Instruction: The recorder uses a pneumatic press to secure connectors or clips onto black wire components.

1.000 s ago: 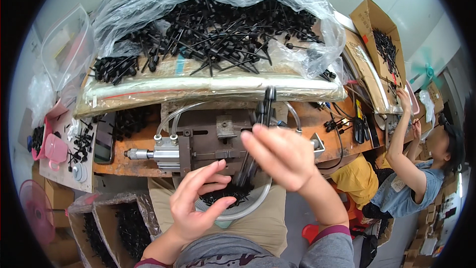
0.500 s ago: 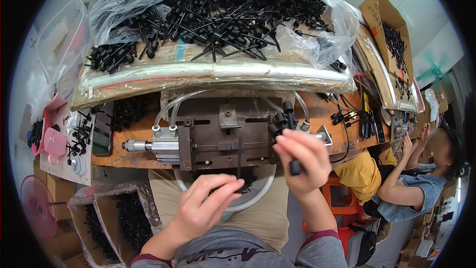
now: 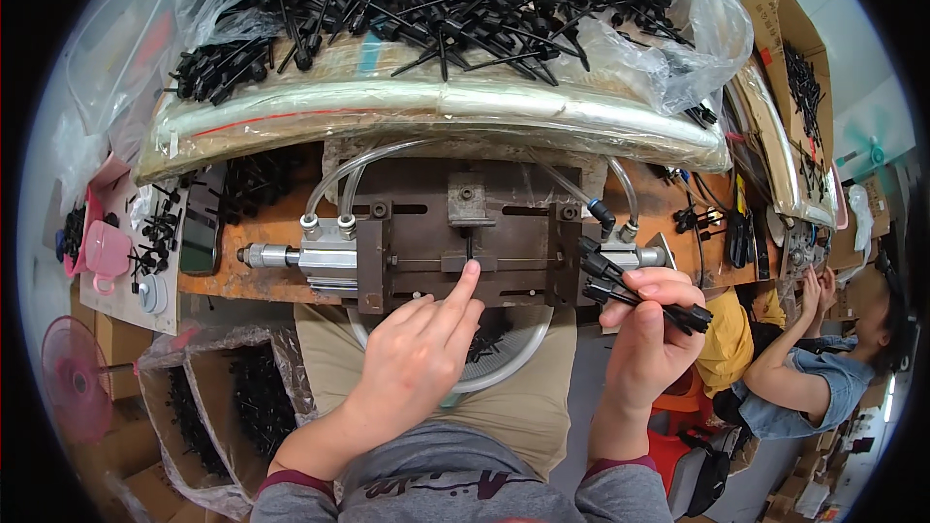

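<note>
My left hand [image 3: 418, 353] reaches over the front of a dark metal clamping fixture [image 3: 417, 223], its index finger stretched out and the other fingers loosely bent. That fingertip is at the small centre block [image 3: 455, 261], against the near end of a thin black rod [image 3: 470, 244] that runs back toward a bracket [image 3: 467, 201]. Off the fixture's right end, my right hand [image 3: 651, 344] is closed around several black plastic stemmed parts [image 3: 605, 266]. Their heads stick out on both sides of the fingers.
A heap of black stemmed parts [image 3: 426, 10] lies on plastic-wrapped cardboard behind the fixture. Air cylinders [image 3: 329, 263] with clear hoses flank it. Below sits a round basin [image 3: 528, 363] with black parts. A co-worker [image 3: 809, 358] sits at the right; divided boxes [image 3: 208, 416] stand lower left.
My left hand has moved forward, its index finger now extended to the centre block. My right hand has shifted right with the black parts, away from the fixture. The view has shifted slightly.
</note>
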Available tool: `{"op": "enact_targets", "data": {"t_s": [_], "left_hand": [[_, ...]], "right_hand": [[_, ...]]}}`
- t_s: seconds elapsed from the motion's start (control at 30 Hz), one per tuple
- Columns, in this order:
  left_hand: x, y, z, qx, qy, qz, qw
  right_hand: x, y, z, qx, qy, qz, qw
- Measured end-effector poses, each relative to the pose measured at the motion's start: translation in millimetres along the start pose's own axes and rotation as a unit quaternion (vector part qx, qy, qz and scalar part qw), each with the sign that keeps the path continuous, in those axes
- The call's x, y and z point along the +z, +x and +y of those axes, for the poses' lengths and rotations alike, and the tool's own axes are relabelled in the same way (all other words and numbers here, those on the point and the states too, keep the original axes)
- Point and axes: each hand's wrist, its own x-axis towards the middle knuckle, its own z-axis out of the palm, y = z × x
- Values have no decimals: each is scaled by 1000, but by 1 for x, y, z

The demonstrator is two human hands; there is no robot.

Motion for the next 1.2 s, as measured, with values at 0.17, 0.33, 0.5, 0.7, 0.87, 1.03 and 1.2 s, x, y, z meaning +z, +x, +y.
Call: {"op": "enact_targets", "data": {"t_s": [0.17,0.33,0.5,0.7,0.87,1.03,1.2], "left_hand": [[-2,0,2,-25,-6,-34,999],[-3,2,2,-18,6,-32,999],[-3,4,3,-17,7,-38,999],[-12,5,3,-33,-71,-23,997],[-23,6,18,0,-275,38,961],[-16,2,17,48,-311,48,948],[-15,-3,14,41,-332,64,940]], "right_hand": [[-5,1,-6,120,62,-33,990],[-5,4,-2,221,156,-57,961],[-8,4,-9,282,172,-41,943],[-12,-2,-5,368,178,-52,911],[-3,-11,3,398,201,-69,892],[4,-17,5,422,238,-94,870],[6,-16,2,444,269,-97,849]]}}
